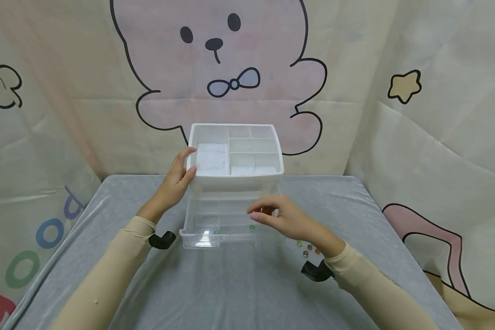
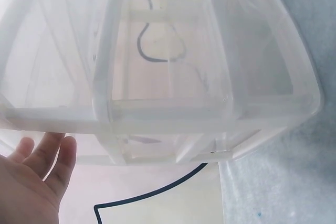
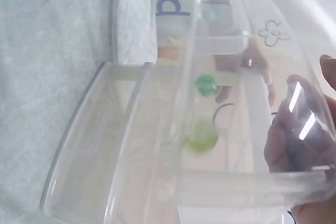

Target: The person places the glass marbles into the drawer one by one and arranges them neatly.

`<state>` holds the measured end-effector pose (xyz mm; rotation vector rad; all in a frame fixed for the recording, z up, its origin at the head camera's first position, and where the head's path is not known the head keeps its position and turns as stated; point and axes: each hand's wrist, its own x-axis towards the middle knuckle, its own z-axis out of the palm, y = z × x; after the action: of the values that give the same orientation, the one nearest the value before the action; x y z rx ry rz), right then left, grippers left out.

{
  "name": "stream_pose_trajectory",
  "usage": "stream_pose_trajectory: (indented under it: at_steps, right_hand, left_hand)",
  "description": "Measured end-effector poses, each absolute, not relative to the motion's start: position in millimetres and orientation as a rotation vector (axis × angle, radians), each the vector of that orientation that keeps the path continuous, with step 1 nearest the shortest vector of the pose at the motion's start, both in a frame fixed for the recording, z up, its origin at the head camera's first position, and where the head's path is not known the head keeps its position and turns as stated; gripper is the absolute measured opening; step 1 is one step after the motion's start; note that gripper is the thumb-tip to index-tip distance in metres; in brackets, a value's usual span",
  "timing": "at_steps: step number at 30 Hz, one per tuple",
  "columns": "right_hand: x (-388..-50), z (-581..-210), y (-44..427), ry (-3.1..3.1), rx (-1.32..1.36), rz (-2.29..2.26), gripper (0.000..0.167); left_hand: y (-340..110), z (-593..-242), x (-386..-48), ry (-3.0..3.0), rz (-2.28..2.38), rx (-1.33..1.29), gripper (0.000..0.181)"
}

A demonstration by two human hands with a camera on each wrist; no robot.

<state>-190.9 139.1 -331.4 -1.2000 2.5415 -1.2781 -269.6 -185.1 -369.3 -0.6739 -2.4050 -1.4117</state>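
Note:
A clear plastic drawer box with a white divided top tray (image 1: 235, 175) stands on the table. My left hand (image 1: 171, 185) grips the tray's left side, thumb in front; in the left wrist view the fingers (image 2: 64, 161) are against the box frame (image 2: 168, 116). Below, a clear drawer (image 1: 202, 241) is pulled out, holding a green bead (image 1: 252, 228) and another green piece (image 1: 217, 232). My right hand (image 1: 293, 220) hovers over its right part, fingers loosely bent, nothing visible between them. Through the plastic, the right wrist view shows a green bead (image 3: 206, 85) and a yellow-green one (image 3: 201, 136).
Several small beads (image 1: 305, 254) lie on the grey tablecloth (image 1: 239, 293) right of the drawer, beside my right wrist. Behind the table hangs a curtain (image 1: 338, 137) printed with a bear. Black straps (image 1: 162, 240) hang at both wrists.

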Motion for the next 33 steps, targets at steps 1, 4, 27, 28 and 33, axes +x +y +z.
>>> stream_pose_trajectory:
  at_steps: [1, 4, 27, 28, 33]
  right_hand:
    - [-190.9, -330.5, 141.0, 2.542, -1.194, -1.301, 0.016]
    - [-191.1, -327.5, 148.3, 2.553, -1.185, -1.358, 0.016]
    - [-202.3, -339.1, 202.4, 2.544, -1.200, -1.646, 0.016]
    - [-202.4, -340.3, 205.3, 2.550, -1.180, -1.650, 0.016]
    - [-203.1, -347.3, 217.8, 2.573, -1.110, -1.667, 0.016]
  left_hand:
    - [-184.9, -369.6, -270.2, -2.401, -1.419, -0.675, 0.049]
    - [-183.8, -369.7, -270.2, -2.387, -1.437, -0.682, 0.049]
    - [-184.0, -372.4, -269.7, -2.334, -1.510, -0.702, 0.049]
    - [-184.1, -372.4, -269.8, -2.337, -1.508, -0.704, 0.049]
    - [-184.1, -372.4, -271.2, -2.329, -1.513, -0.717, 0.049]
